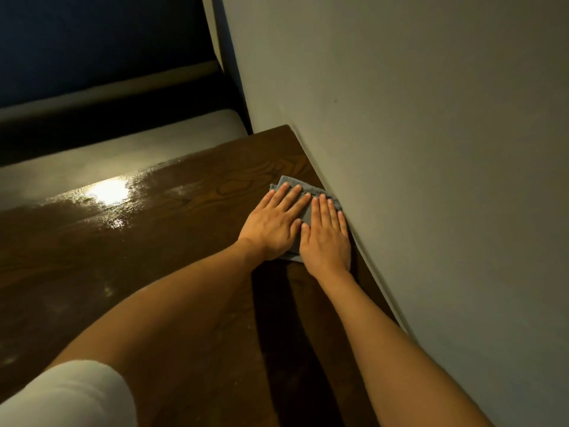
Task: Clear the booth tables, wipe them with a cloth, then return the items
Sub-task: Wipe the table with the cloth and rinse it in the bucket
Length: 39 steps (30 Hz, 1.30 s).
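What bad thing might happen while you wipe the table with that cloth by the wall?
1. The right hand lies close against the wall, so its knuckles might scrape there on the next push.
2. Both flat hands, left hand too, press the cloth with no grip on it, and the table shines as if wet, so the cloth might slip out.
3. The far corner by the wall could get missed.

Dark wood table [172,241] pushed against grey wall [415,149]. Grey cloth [304,208] flat on table, touching wall. Left hand [272,224] and right hand [326,238] side by side on cloth, fingers straight, pressing down. Shiny wet patch [109,192] on table, far from wall. Bench seat [129,149] behind table.
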Each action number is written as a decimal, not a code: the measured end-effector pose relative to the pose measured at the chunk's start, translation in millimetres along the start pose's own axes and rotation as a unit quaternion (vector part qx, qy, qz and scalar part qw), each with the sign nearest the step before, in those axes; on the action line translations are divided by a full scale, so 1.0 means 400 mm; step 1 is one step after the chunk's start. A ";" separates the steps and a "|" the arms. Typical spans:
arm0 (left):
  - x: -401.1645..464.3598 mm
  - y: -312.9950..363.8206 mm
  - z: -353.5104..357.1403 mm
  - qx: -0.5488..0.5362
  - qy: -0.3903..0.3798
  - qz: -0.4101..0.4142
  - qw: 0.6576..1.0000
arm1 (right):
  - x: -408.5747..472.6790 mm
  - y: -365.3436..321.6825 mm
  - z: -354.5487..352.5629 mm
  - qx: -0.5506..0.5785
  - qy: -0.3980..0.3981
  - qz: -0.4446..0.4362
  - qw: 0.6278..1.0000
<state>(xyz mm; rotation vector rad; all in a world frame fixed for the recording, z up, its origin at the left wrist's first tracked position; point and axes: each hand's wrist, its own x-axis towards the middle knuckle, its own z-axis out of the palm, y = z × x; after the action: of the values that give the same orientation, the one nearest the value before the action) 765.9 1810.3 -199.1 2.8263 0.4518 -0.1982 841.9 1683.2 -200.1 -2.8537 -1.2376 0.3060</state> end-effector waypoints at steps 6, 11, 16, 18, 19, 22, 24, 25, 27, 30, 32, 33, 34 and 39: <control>0.063 -0.137 -0.038 -0.010 0.024 -0.052 0.998 | 0.170 -0.084 -0.023 -0.017 0.001 -0.055 0.998; 0.073 -0.287 -0.079 -0.011 0.048 -0.116 0.992 | 0.304 -0.214 -0.031 -0.017 -0.005 -0.115 0.993; 0.011 -0.399 -0.097 -0.013 0.063 -0.160 0.985 | 0.341 -0.348 -0.025 -0.026 -0.008 -0.155 0.988; -0.029 -0.439 -0.096 -0.015 0.066 -0.180 0.981 | 0.337 -0.403 -0.024 -0.028 -0.009 -0.177 0.984; -0.055 -0.458 -0.093 -0.013 0.068 -0.188 0.980 | 0.330 -0.433 -0.023 -0.026 -0.010 -0.187 0.982; -0.133 -0.510 -0.088 -0.014 0.072 -0.210 0.975 | 0.304 -0.517 -0.017 -0.018 -0.014 -0.214 0.977; -0.200 -0.551 -0.088 -0.013 0.079 -0.231 0.970 | 0.280 -0.584 -0.009 -0.015 -0.017 -0.234 0.972; -0.232 -0.569 -0.088 -0.012 0.081 -0.240 0.967 | 0.268 -0.615 -0.004 -0.014 -0.019 -0.243 0.970; -0.285 -0.593 -0.084 -0.014 0.082 -0.256 0.963 | 0.248 -0.664 0.007 -0.014 -0.023 -0.257 0.966; -0.359 -0.611 -0.077 -0.015 0.089 -0.276 0.957 | 0.209 -0.722 0.020 -0.013 -0.029 -0.281 0.959; -0.397 -0.611 -0.067 -0.016 0.093 -0.285 0.954 | 0.184 -0.741 0.026 -0.011 -0.032 -0.295 0.955; -0.409 -0.606 -0.062 -0.017 0.094 -0.289 0.953 | 0.172 -0.742 0.028 -0.013 -0.031 -0.301 0.953; -0.420 -0.597 -0.056 -0.016 0.094 -0.294 0.951 | 0.160 -0.738 0.030 -0.015 -0.031 -0.306 0.951; -0.438 -0.532 -0.032 -0.022 0.096 -0.301 0.948 | 0.113 -0.687 0.036 -0.019 -0.037 -0.317 0.947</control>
<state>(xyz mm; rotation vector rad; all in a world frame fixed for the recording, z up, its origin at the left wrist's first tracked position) 533.3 1958.4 -208.0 2.5854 1.3375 -0.0248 670.9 1903.6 -196.8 -2.3017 -2.0870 0.3635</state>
